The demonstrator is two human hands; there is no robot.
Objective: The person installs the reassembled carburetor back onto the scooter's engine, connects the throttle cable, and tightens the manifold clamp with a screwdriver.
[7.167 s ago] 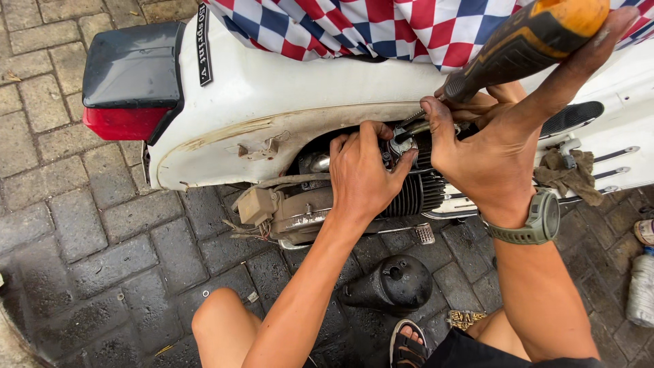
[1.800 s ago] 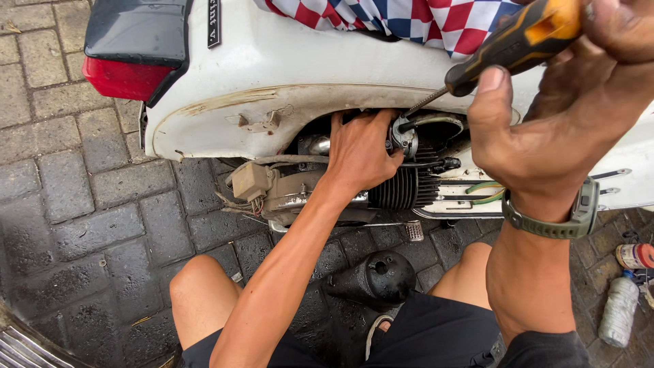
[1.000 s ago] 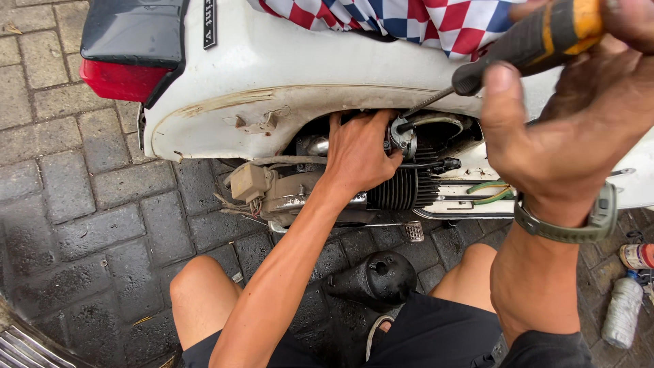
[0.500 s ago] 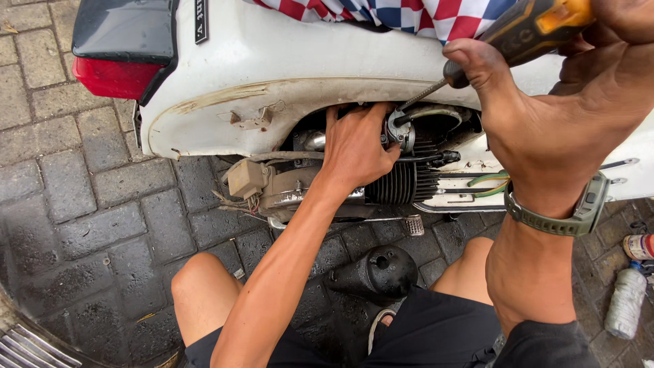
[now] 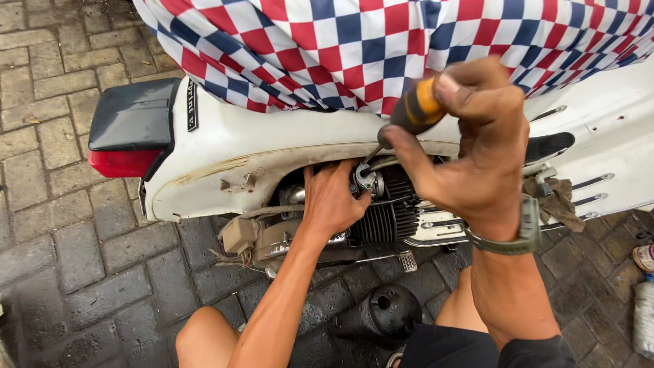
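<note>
A white scooter (image 5: 286, 160) stands on brick paving with its engine (image 5: 381, 218) exposed under the side. My left hand (image 5: 332, 199) reaches into the engine bay and rests against a small metal fitting (image 5: 368, 180) beside the finned cylinder. My right hand (image 5: 473, 153) is wrapped around the black and orange handle of a screwdriver (image 5: 411, 112). Its thin shaft slants down and left, with the tip at that fitting. A watch sits on my right wrist.
A red, white and blue checkered cloth (image 5: 381, 48) covers the seat. The red tail light (image 5: 122, 162) is at the left. A black cylindrical part (image 5: 381, 315) lies on the paving between my knees. A rag (image 5: 555, 197) hangs on the footboard, and a bottle (image 5: 643, 317) lies at the right edge.
The view has tilted up, showing more of the checkered cloth. My right hand has come lower and further left with the screwdriver; my left hand stays at the engine fitting.
</note>
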